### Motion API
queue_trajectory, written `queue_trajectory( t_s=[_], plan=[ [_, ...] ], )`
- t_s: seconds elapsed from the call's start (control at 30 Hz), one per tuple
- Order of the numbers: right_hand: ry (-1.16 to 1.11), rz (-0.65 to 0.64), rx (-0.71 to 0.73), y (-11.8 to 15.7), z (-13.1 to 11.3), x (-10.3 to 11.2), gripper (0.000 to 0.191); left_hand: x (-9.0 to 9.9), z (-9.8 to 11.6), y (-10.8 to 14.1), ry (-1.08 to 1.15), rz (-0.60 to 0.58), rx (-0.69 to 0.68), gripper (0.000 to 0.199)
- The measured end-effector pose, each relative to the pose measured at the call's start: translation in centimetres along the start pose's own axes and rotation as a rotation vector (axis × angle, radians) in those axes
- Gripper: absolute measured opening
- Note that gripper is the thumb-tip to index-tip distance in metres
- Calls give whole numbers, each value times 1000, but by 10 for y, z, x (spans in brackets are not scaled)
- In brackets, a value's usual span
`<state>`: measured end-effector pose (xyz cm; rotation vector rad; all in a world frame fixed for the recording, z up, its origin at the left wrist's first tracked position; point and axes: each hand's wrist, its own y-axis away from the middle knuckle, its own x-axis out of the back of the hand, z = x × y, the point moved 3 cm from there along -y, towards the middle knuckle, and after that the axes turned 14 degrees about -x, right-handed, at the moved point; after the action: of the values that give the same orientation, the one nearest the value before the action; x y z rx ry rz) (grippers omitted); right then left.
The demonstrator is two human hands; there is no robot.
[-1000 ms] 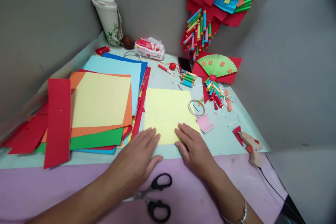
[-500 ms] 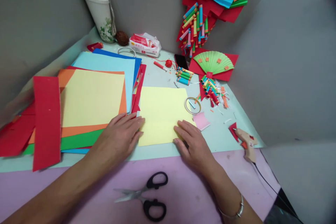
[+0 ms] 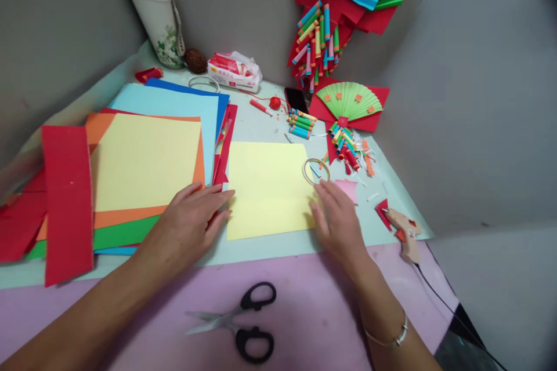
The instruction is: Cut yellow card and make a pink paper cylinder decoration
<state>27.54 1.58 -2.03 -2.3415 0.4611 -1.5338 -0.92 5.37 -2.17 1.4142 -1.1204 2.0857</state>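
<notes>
yellow paper sheet (image 3: pixel 266 188) flat on pale table cover (image 3: pixel 270 250), between left hand (image 3: pixel 191 217) and right hand (image 3: pixel 342 223)
left palm-down at left edge, thumb apart; right loosely spread at right edge, by tape roll (image 3: pixel 328 166); scissors (image 3: pixel 225 321) nearer.

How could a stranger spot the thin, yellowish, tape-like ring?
Find the pale-yellow paper sheet between the bare left hand and bare right hand. At the sheet's right edge, by the right hand, lies the thin yellowish ring. Unlike the four-cornered pink paper piece nearby, it is round and hollow.
</notes>
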Motion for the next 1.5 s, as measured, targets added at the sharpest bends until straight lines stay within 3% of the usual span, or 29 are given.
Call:
queue_trajectory(
  t_s=[0.2,0.4,0.77,1.27,1.5],
  plan=[
    [-106,-355,307,21,-77,-23,46,-1,-6,-1,26,15,-21,40],
    [-44,-504,345,24,-90,-44,59,-9,-8,2,43,-57,7,49],
    [-7,-493,373,27,-90,-47,58,-10,-11,3,68,-126,57,52],
    [-127,-446,344,22,-92,-40,53,-12,-9,3,92,-37,16,44],
    [-56,-500,422,21,-100,-49,59,-10,-9,2,63,-90,21,46]
  ],
)
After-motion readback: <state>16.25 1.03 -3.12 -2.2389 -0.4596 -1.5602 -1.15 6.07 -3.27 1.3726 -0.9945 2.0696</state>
